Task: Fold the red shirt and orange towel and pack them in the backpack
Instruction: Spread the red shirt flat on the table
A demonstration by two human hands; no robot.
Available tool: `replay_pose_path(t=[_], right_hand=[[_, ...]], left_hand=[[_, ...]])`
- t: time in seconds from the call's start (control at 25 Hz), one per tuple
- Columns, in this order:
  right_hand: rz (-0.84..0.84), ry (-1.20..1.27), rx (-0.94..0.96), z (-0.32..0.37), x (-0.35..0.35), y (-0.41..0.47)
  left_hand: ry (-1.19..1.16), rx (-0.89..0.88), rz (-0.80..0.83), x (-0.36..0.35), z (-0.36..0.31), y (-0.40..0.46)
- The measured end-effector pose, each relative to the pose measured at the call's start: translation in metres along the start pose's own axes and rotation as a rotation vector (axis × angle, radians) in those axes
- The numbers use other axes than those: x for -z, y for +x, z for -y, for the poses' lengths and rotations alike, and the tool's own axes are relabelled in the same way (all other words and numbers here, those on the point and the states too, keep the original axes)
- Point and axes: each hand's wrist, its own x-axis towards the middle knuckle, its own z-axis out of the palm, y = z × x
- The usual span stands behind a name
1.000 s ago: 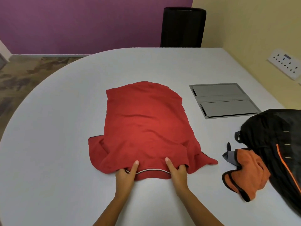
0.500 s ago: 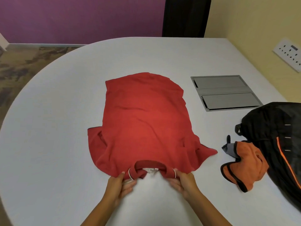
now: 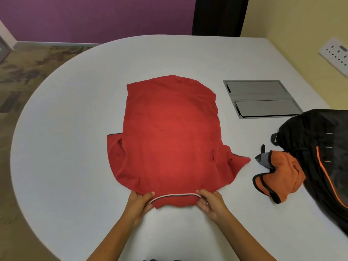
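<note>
The red shirt is lying spread flat in the middle of the white bench, its collar end nearest the person and its sleeves sticking out to either side. Both hands are gripping the collar, which is showing a thin white stripe along its edge. The left hand is pinching the collar's left corner between thumb and curled fingers, and the right hand is holding the right corner the same way, thumb lying on top of the fabric.

The orange towel is sitting crumpled on the bench to the right of the shirt, apart from it, with dark trim along its edge and a grey patch at its upper corner. It is resting against the black backpack, which is lying at the bench's right edge; whether the backpack is open is hard to tell from this angle. A grey metal hatch is sitting flush in the bench beyond the backpack.
</note>
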Motion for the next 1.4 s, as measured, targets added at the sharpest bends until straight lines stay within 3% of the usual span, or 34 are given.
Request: replay_pose_path(t=[0.08,0.2,0.44,0.6,0.76,0.84,0.96,1.04,1.16,1.2,1.24,1.32,1.4], right_hand=[[-0.006,-0.025,0.015,-0.004,0.007,-0.005],[-0.077,-0.208,0.020,-0.021,0.019,-0.016],[-0.076,-0.160,-0.039,-0.051,0.033,-0.030],[-0.213,0.146,0.074,-0.036,0.045,-0.020],[-0.292,0.299,0.169,0.010,0.061,0.002],[-0.362,0.308,0.165,0.033,0.068,0.019],[-0.271,0.431,0.049,0.063,0.077,0.033],[-0.239,0.494,0.148,0.076,0.079,0.027],[-0.562,0.273,0.566,0.073,0.085,-0.009],[-0.659,0.179,0.629,0.061,0.093,-0.018],[-0.736,0.097,0.628,0.045,0.105,-0.019],[-0.823,-0.009,0.438,0.011,0.138,-0.011],[-0.813,-0.010,0.263,-0.007,0.164,-0.002]], left_hand=[[0.066,-0.002,0.008,0.013,0.003,-0.005],[0.337,0.001,-0.114,0.036,0.019,-0.013],[0.298,-0.026,-0.305,0.063,0.047,-0.029],[0.499,-0.189,-0.522,0.072,0.039,-0.034],[0.822,-0.528,-0.729,0.056,0.020,-0.035],[0.985,-0.735,-0.666,0.032,0.009,-0.025],[1.239,-0.983,-0.370,-0.019,0.000,0.000],[1.434,-1.086,-0.185,-0.053,0.002,0.020],[1.654,-1.035,-0.033,-0.089,0.020,0.042],[1.706,-0.985,-0.009,-0.092,0.030,0.046],[1.751,-0.935,0.009,-0.091,0.040,0.048],[1.814,-0.880,0.020,-0.084,0.057,0.048],[1.832,-0.887,0.008,-0.077,0.063,0.047]])
